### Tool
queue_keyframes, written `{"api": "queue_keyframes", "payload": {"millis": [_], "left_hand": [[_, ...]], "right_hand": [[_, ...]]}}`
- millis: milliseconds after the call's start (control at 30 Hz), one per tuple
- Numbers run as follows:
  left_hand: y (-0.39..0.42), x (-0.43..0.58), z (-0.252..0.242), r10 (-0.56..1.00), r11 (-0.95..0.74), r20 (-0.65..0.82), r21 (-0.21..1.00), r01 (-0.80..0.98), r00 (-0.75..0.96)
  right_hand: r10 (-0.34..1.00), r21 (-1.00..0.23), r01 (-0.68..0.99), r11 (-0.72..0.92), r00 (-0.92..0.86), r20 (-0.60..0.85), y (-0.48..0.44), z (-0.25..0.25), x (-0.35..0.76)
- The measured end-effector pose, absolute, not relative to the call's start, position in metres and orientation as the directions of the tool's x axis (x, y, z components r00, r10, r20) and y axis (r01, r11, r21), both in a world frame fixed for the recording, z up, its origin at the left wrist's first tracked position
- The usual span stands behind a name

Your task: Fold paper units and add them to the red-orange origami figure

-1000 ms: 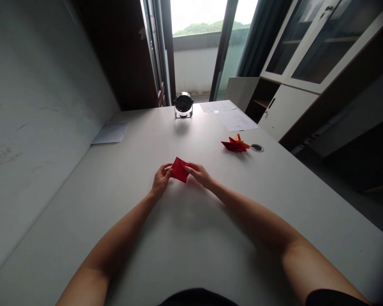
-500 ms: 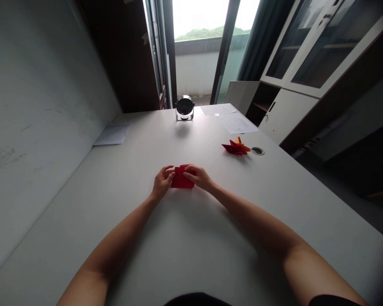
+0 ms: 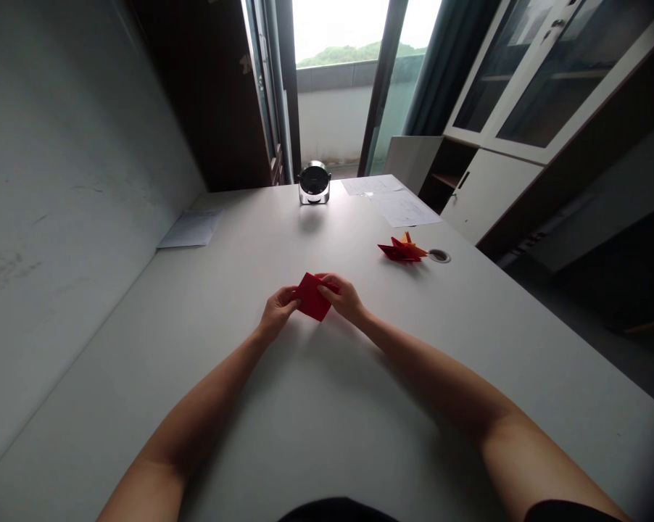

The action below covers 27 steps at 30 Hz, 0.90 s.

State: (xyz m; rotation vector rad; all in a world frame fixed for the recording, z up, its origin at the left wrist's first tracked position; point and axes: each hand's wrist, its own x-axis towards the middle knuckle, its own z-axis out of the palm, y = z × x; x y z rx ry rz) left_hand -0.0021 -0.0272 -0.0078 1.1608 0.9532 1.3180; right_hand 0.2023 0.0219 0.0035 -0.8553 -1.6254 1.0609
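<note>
A small square of red paper [image 3: 312, 299] is held between both hands above the white table, turned so that one corner points toward me. My left hand [image 3: 278, 308] pinches its left corner between thumb and fingers. On the right side, my right hand [image 3: 344, 296] grips the paper with the thumb on its near face and the fingers behind. Farther right on the table lie folded red and orange paper pieces [image 3: 403, 250], apart from both hands.
A round black device on a metal stand [image 3: 315, 181] stands at the table's far end. Printed sheets [image 3: 403, 206] lie at the back right, and more paper [image 3: 191, 228] rests by the left wall. A round cable hole [image 3: 439, 256] sits beside the folded pieces.
The red paper has turned from lying square to me to a tilted, diamond-like position. My left fingers have closed on its left corner; the right hand has kept hold.
</note>
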Motion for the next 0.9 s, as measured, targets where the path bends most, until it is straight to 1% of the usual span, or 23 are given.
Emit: {"api": "queue_keyframes", "payload": {"millis": [100, 233, 400, 500, 567, 700, 800, 900], "left_hand": [[-0.026, -0.002, -0.010, 0.995, -0.093, 0.101, 0.971, -0.222, 0.027], [-0.027, 0.000, -0.009, 0.996, -0.083, 0.091, 0.974, -0.212, 0.027], [-0.029, 0.004, -0.010, 0.988, -0.087, 0.096, 0.993, -0.075, 0.123], [-0.030, 0.003, -0.010, 0.988, -0.108, 0.112, 0.993, -0.041, 0.109], [-0.031, 0.002, -0.008, 0.993, -0.097, 0.098, 0.995, -0.014, 0.072], [-0.033, -0.003, -0.002, 0.998, -0.066, 0.066, 0.992, 0.112, -0.003], [-0.035, -0.004, 0.000, 0.995, -0.087, 0.092, 0.985, 0.149, -0.030], [-0.034, -0.005, 0.000, 0.986, -0.125, 0.143, 0.974, 0.189, -0.084]], "right_hand": [[0.924, -0.945, 0.113, 0.307, -0.275, 0.267, 0.024, 0.000, 0.203], [0.925, -0.937, 0.179, 0.299, -0.298, 0.238, 0.025, 0.002, 0.206], [0.898, -0.917, 0.254, 0.308, -0.397, 0.191, 0.025, 0.006, 0.207], [0.902, -0.917, 0.248, 0.314, -0.381, 0.205, 0.024, 0.008, 0.206], [0.911, -0.930, 0.210, 0.300, -0.352, 0.214, 0.023, 0.009, 0.205], [0.918, -0.945, 0.151, 0.290, -0.324, 0.230, 0.022, 0.011, 0.204], [0.911, -0.945, 0.169, 0.279, -0.356, 0.206, 0.022, 0.010, 0.204], [0.886, -0.943, 0.201, 0.265, -0.437, 0.156, 0.022, 0.008, 0.205]]}}
